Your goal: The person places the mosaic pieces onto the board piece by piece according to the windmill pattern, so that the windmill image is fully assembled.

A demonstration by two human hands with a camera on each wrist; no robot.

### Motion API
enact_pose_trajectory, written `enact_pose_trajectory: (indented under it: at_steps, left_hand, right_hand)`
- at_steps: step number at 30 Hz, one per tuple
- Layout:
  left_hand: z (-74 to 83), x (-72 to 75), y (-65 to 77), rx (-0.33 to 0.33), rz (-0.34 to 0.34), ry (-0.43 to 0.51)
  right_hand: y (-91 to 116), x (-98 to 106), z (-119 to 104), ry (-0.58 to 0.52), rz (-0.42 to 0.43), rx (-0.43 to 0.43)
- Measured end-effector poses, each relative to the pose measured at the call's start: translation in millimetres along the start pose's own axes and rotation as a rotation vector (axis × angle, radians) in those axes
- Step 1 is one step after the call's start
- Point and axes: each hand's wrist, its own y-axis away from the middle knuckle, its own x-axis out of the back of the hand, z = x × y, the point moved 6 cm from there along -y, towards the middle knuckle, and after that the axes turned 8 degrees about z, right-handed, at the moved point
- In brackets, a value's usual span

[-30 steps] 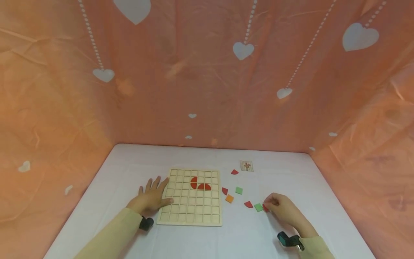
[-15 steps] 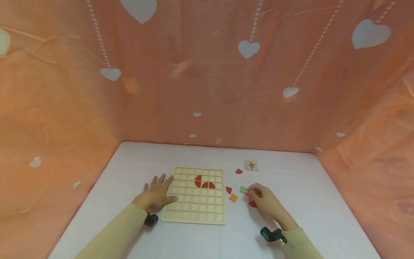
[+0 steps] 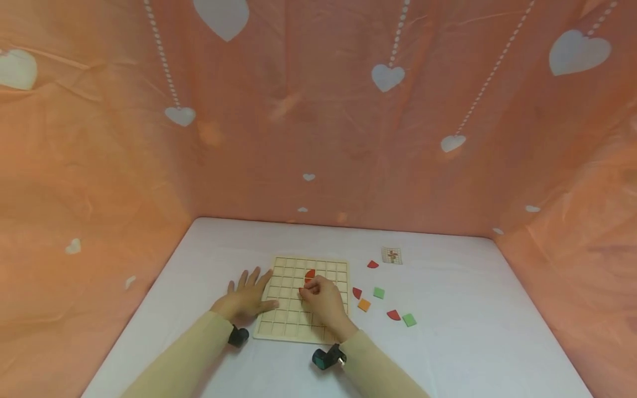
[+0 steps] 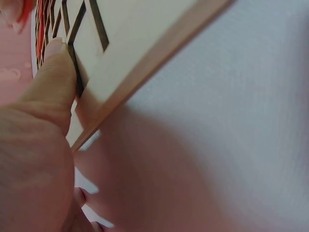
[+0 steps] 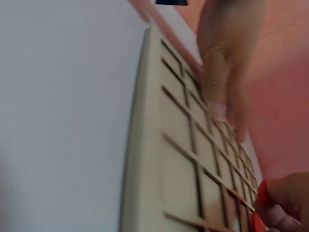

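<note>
A wooden grid board (image 3: 278, 327) lies on the white table. My left hand (image 3: 244, 301) rests at its left edge with fingers spread, and the thumb (image 4: 55, 72) lies on top of the grid. Over the middle of the board, my right hand (image 3: 325, 304) pinches a red quarter-circle tile (image 5: 263, 193) between thumb and fingertips. Just beyond those fingertips, a red tile (image 3: 311, 273) sits in the grid. The right hand hides other red tiles set beside it.
Right of the board lie loose red quarter-circle tiles (image 3: 393, 315), an orange square tile (image 3: 364, 305) and green square tiles (image 3: 410, 320). A small pattern card (image 3: 392, 255) lies at the back right. An orange cloth (image 3: 348, 138) surrounds the table.
My right hand has taken a red quarter-circle tile from the far right of the loose tiles and carried it left over the board. The left hand keeps its place on the board's edge.
</note>
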Motion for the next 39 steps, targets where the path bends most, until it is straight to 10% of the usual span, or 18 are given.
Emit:
enact_pose_trajectory:
  at_steps: [30,39]
  left_hand:
    - [4.1,0.6,-0.5,-0.003,0.001,-0.007]
    - [-1.5,-1.9,0.3,0.01,0.008,0.014]
  right_hand:
    - [-2.9,-20.2,-1.7,0.235,0.009,0.092]
    - [7.6,45.6,15.3,0.143,0.003,0.015]
